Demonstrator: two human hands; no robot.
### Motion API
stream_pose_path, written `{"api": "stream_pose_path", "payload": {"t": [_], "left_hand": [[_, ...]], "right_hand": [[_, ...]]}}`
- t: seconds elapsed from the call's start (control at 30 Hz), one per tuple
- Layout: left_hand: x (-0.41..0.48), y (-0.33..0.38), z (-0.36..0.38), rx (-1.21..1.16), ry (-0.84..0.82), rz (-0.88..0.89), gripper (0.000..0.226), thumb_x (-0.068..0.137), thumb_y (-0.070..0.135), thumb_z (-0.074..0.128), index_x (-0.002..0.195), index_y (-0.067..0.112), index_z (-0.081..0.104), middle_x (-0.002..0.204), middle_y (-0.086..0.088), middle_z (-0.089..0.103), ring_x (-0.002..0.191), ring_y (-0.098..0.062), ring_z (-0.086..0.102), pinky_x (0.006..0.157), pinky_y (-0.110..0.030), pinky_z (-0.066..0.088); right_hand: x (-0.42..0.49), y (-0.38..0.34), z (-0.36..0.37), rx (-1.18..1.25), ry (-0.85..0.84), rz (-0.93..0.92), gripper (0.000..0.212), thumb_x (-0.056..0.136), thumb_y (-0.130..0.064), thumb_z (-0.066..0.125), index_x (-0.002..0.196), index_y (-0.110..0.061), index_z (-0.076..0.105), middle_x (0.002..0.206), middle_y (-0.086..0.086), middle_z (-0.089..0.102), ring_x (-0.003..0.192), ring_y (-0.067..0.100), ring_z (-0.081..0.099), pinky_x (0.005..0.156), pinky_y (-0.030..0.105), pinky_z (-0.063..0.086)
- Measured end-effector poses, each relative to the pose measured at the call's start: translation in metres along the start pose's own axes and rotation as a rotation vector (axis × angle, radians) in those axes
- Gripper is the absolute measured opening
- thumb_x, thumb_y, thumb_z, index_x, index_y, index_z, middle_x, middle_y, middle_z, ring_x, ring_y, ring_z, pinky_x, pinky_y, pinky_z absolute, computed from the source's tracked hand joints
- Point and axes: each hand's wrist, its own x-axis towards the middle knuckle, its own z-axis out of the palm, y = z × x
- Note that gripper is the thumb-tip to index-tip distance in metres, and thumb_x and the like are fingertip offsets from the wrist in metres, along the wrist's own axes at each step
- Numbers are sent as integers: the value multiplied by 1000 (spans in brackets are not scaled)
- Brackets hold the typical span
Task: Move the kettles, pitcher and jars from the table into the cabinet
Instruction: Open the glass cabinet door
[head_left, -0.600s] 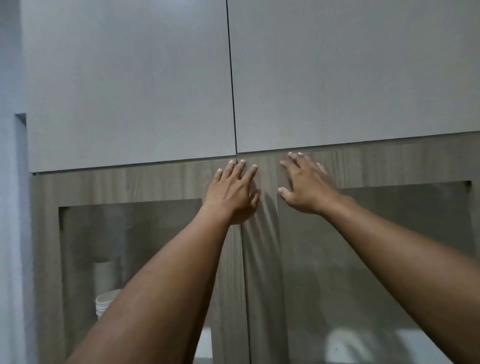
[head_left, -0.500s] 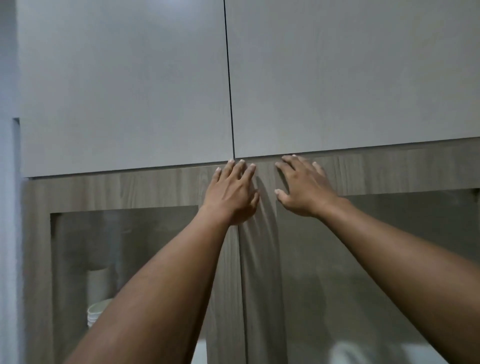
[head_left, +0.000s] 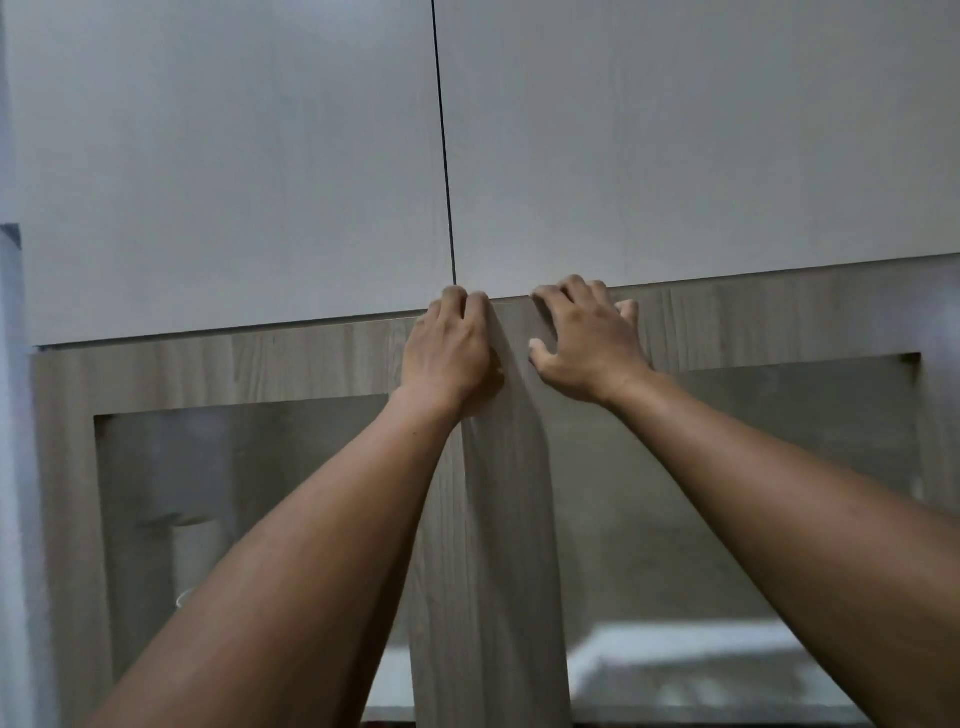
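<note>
No kettle, pitcher or jar is in view. I face a cabinet from close up. It has two plain grey upper doors, left and right, above two wood-grain doors with glass panes, left and right. My left hand and my right hand are raised side by side at the middle seam. Their fingertips curl into the gap between the grey doors and the wood-grain doors. I cannot tell which door edge they hold. All doors look closed.
Behind the left glass pane stands a white cylinder with a pale bowl rim below it. A blurred white shape shows through the right pane. A pale wall borders the cabinet on the left.
Both hands lay flat with fingers spread on the wood-grain frame; they have slid up and the fingers have curled into the gap under the grey doors. The view tilted slightly.
</note>
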Motion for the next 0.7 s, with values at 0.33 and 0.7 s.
{"api": "stream_pose_path", "payload": {"t": [0.33, 0.7], "left_hand": [[-57, 49, -72, -533, 297, 18, 36, 95, 25, 36, 122, 9, 55, 106, -14, 55, 81, -25, 52, 63, -25, 36], [-110, 169, -181, -825, 542, 48, 17, 100, 23, 53, 86, 15, 49, 66, 14, 44, 55, 0, 42, 52, -12, 31]], "right_hand": [[-45, -22, -84, 179, 231, 88, 30, 97, -40, 42, 110, -22, 61, 116, 2, 57, 114, 24, 48, 88, 41, 35], [-104, -7, -217, 367, 388, 214, 31, 97, -37, 29, 80, -18, 47, 99, 12, 60, 101, 31, 53, 85, 45, 43]]}}
